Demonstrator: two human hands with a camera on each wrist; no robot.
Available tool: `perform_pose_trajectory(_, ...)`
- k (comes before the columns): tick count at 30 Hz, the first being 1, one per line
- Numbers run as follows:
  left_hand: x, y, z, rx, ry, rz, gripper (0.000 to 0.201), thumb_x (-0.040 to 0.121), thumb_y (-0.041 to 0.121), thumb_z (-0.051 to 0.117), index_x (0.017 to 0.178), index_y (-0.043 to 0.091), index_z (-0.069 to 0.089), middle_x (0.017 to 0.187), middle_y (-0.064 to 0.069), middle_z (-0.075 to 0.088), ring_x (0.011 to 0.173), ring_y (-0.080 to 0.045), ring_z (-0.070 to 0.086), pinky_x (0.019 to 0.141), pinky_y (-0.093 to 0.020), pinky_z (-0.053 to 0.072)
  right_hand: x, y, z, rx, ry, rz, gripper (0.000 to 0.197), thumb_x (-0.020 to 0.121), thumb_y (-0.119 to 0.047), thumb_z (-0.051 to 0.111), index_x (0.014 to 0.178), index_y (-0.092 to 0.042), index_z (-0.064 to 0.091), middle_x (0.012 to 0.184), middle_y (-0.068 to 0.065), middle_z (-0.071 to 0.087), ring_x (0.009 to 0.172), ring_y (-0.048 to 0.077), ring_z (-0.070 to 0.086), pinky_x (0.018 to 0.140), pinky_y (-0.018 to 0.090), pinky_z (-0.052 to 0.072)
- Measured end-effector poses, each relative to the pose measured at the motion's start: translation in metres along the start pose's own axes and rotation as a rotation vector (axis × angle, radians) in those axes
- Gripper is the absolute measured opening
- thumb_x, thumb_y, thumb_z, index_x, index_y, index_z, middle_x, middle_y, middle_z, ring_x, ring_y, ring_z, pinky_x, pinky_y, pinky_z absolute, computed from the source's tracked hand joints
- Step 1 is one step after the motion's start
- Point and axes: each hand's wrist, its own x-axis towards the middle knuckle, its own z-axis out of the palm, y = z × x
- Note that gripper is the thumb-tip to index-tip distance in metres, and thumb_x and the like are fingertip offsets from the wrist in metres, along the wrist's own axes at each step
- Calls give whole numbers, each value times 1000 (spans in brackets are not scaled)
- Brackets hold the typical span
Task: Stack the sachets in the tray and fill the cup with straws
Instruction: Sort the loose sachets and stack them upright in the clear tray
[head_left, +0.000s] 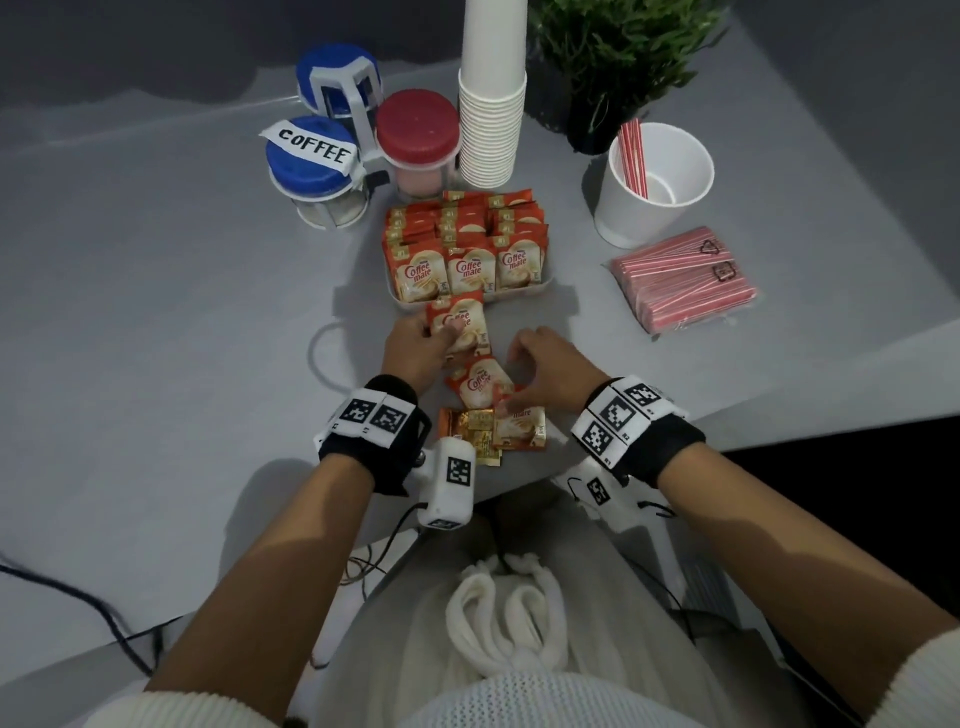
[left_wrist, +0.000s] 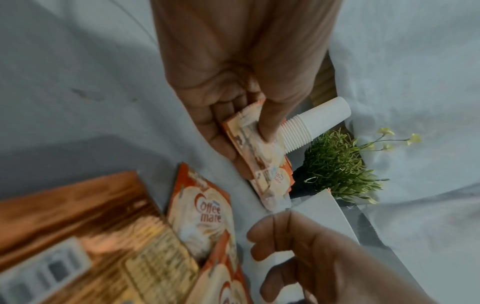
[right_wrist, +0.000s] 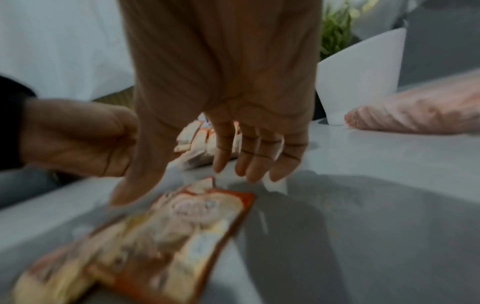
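A white tray (head_left: 524, 292) at the table's middle holds rows of upright orange Coffee mate sachets (head_left: 470, 244). Just in front of it my left hand (head_left: 444, 335) pinches a small bundle of sachets (left_wrist: 262, 156) between thumb and fingers. Loose sachets (head_left: 480, 384) lie near the table's front edge beside an opened gold wrapper (head_left: 470, 428). My right hand (head_left: 514, 382) hovers over them with fingers spread and relaxed (right_wrist: 249, 164), its thumb down at one sachet (right_wrist: 182, 222). A white cup (head_left: 626, 208) at the right holds a few red-striped straws (head_left: 635, 156). A sealed pack of straws (head_left: 680, 278) lies in front of it.
Behind the tray stand two blue-lidded jars (head_left: 311, 166), one labelled COFFEE, a red-lidded jar (head_left: 418, 135), a tall stack of paper cups (head_left: 492, 104) and a potted plant (head_left: 618, 57). The table's front edge runs just below the loose sachets.
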Motion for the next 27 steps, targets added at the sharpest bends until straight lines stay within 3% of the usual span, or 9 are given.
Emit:
perform_pose_trajectory(3,5,-13,0,2,19,-35,31,74,23,66,99,6,66,109,-23,66,103,-33,63,94,-54,48,-9,5,11,-207,-54,42,66,57,-31,84,109,-16,45,116,6,36,111,26,40,94,46,44)
perform_pose_trajectory(6,7,-21,0,0,-2,-79,21,68,30,67,84,17,67,105,-21,68,101,-35,64,92,-53,50,-9,8,15,-270,-66,73,67,63,-31,81,117,-13,45,125,8,33,118,27,37,100,46,41)
perform_pose_trajectory(8,1,-12,3,-32,8,-117,11,80,22,66,87,14,65,101,-17,68,96,-32,66,86,-51,53,-8,7,13,-239,-84,91,63,70,-28,77,120,-9,45,125,10,35,116,28,41,100,43,41)
perform_pose_trajectory(13,10,-12,3,58,58,-81,24,91,27,54,70,17,61,94,-16,67,98,-34,64,93,-48,50,-5,6,-5,7,-11,1,29,87,-11,58,114,-4,50,114,15,57,105,28,54,79,26,38)
perform_pose_trajectory(16,16,-9,5,124,50,-30,31,94,28,48,87,3,65,100,-21,67,100,-35,63,93,-48,49,-1,3,-18,204,69,-73,14,88,-7,56,102,-5,56,99,11,58,90,20,53,66,21,39)
perform_pose_trajectory(20,18,2,11,76,-18,61,31,92,38,46,90,11,62,103,-18,68,98,-31,63,92,-49,50,6,-3,-34,324,76,-120,18,86,-6,59,101,3,64,85,3,61,77,12,56,66,17,41)
perform_pose_trajectory(22,17,10,12,95,-10,100,27,96,28,44,84,9,59,88,-13,65,90,-27,61,84,-41,50,10,0,-41,332,104,-126,25,84,-6,62,108,-1,65,90,-2,63,78,6,57,74,19,43)
perform_pose_trajectory(24,18,15,12,117,27,140,26,98,19,43,78,6,56,74,-6,60,80,-21,56,73,-31,44,14,1,-47,373,123,-122,30,82,-7,65,112,-3,64,103,4,66,86,8,60,79,19,46)
perform_pose_trajectory(27,19,17,14,99,42,195,28,97,14,44,73,6,55,69,-6,57,66,-10,56,65,-21,44,18,0,-55,457,116,-124,26,82,-8,66,107,0,65,84,-3,64,57,-8,57,50,4,41)
